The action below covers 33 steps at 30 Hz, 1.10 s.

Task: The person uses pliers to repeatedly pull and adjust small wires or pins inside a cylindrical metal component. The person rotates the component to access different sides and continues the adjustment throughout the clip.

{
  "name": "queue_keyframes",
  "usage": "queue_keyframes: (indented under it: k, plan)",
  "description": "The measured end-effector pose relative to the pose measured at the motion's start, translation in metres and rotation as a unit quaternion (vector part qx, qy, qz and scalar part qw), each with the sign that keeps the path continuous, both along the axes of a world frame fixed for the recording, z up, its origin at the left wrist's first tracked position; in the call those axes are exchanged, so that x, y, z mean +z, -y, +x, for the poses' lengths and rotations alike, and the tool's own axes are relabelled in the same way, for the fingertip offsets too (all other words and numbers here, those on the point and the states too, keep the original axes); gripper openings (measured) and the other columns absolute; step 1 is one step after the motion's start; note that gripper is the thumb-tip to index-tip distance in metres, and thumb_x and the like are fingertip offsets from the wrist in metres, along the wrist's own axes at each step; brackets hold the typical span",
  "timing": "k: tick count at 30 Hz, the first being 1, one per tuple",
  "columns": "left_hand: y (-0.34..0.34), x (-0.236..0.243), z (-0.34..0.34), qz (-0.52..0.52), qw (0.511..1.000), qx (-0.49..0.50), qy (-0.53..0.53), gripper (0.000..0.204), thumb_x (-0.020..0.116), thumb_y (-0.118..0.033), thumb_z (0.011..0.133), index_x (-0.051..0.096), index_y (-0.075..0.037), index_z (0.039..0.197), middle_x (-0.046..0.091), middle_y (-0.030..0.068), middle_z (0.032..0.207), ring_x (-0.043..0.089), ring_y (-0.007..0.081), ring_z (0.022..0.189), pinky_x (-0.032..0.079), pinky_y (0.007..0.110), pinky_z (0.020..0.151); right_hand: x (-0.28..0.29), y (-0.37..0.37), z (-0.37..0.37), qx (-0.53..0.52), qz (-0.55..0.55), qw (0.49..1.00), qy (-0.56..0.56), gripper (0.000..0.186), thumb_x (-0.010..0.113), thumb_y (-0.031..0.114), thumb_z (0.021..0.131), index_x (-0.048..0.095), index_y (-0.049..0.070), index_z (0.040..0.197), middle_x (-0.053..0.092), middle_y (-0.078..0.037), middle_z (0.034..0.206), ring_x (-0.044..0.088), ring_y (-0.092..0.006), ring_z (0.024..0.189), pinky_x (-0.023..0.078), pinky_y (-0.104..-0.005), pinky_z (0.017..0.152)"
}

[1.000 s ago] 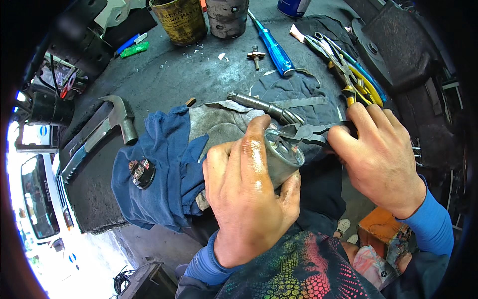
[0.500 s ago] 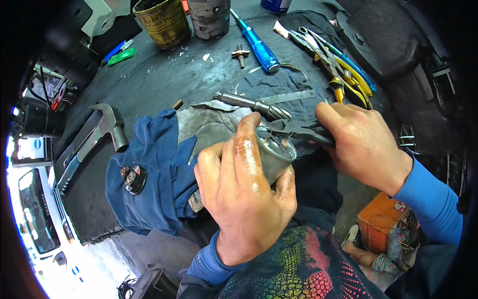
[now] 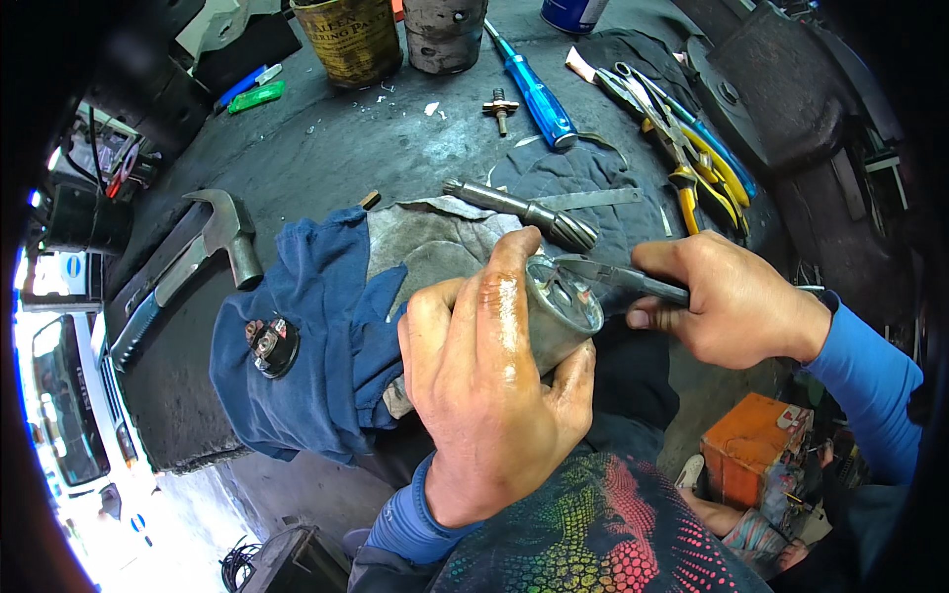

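Observation:
My left hand (image 3: pixel 494 400) is wrapped round a grey metal cylinder (image 3: pixel 561 334), its open end tilted up and to the right. A wet, oily smear shines on the back of one finger. My right hand (image 3: pixel 736 308) grips a pair of dark pliers (image 3: pixel 633 280), whose jaws reach into the cylinder's mouth; whether they pinch anything there is hard to make out. Small metal bits show inside the cylinder. Just beyond my left fingertips lies a metal shaft (image 3: pixel 519 210) with a spiral-grooved end. To the left, a round black cap with metal terminals (image 3: pixel 271 348) sits on a blue cloth (image 3: pixel 326 306).
A claw hammer (image 3: pixel 229 237) lies left on the dark bench. Farther back are a blue screwdriver (image 3: pixel 539 99), a small bolt-like part (image 3: pixel 501 111) and two grimy cans. Yellow-handled pliers (image 3: pixel 707 178) lie at right. An orange box (image 3: pixel 753 445) stands on the floor, near another person's leg.
My right hand has turned and shifted slightly right and down, so the pliers now lie edge-on with their jaws at the cylinder's mouth. My left hand keeps its hold. The view has shifted slightly.

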<state>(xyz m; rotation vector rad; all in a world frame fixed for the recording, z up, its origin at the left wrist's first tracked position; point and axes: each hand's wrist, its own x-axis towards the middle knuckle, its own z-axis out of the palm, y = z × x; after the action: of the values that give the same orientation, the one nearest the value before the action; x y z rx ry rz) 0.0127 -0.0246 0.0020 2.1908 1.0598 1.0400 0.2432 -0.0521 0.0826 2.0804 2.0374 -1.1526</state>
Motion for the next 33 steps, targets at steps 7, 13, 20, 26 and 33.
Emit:
queue_keyframes:
  k: [7, 13, 20, 26, 33]
  plan:
    - [-0.003, 0.005, 0.001, 0.014, 1.0, 0.009, 0.014, 0.073, 0.096, -0.003, 0.068, 0.073, -0.003, 0.138, 0.077, 0.0149, 0.114, 0.069, 0.0349, 0.102, 0.056, 0.042, 0.092, -0.003, -0.005, 0.008, -0.025, -0.077, 0.993, -0.083, 0.03, 0.08, 0.026, 0.105, 0.073, -0.004, 0.105, 0.073, -0.027, 0.087, 0.074, -0.0434, 0.086, 0.055, -0.0497, 0.079]
    - [-0.004, 0.003, -0.001, -0.005, 1.0, 0.004, 0.019, 0.083, 0.094, -0.004, 0.065, 0.068, 0.001, 0.144, 0.074, 0.014, 0.117, 0.067, 0.0356, 0.104, 0.052, 0.045, 0.096, -0.002, -0.01, 0.013, -0.002, -0.026, 0.996, -0.084, 0.032, 0.081, 0.027, 0.104, 0.071, -0.002, 0.112, 0.075, -0.025, 0.095, 0.074, -0.045, 0.092, 0.055, -0.0494, 0.08]
    - [-0.002, 0.007, -0.003, -0.036, 0.999, -0.002, -0.001, 0.088, 0.092, -0.004, 0.064, 0.065, 0.003, 0.148, 0.074, 0.0142, 0.12, 0.065, 0.0359, 0.102, 0.051, 0.045, 0.097, 0.001, 0.015, 0.005, 0.088, 0.212, 0.969, 0.093, 0.025, 0.085, 0.018, 0.095, 0.067, 0.005, 0.106, 0.069, -0.017, 0.095, 0.072, -0.0402, 0.094, 0.054, -0.0533, 0.075]
    - [-0.001, 0.005, -0.001, -0.019, 1.0, 0.009, 0.0, 0.089, 0.092, -0.005, 0.064, 0.064, 0.002, 0.148, 0.074, 0.0146, 0.12, 0.065, 0.0357, 0.102, 0.051, 0.045, 0.097, -0.007, 0.03, -0.009, 0.103, 0.331, 0.902, 0.256, 0.03, 0.089, 0.015, 0.082, 0.065, 0.005, 0.098, 0.066, -0.014, 0.109, 0.068, -0.038, 0.099, 0.054, -0.0498, 0.082]
    - [-0.001, 0.005, 0.001, -0.014, 1.0, 0.014, -0.007, 0.089, 0.092, -0.005, 0.063, 0.065, 0.002, 0.148, 0.074, 0.0135, 0.122, 0.065, 0.0354, 0.103, 0.051, 0.045, 0.097, -0.007, 0.028, -0.014, 0.129, 0.356, 0.872, 0.31, 0.032, 0.09, 0.013, 0.076, 0.067, 0.008, 0.097, 0.064, -0.012, 0.112, 0.067, -0.0342, 0.101, 0.054, -0.0477, 0.085]
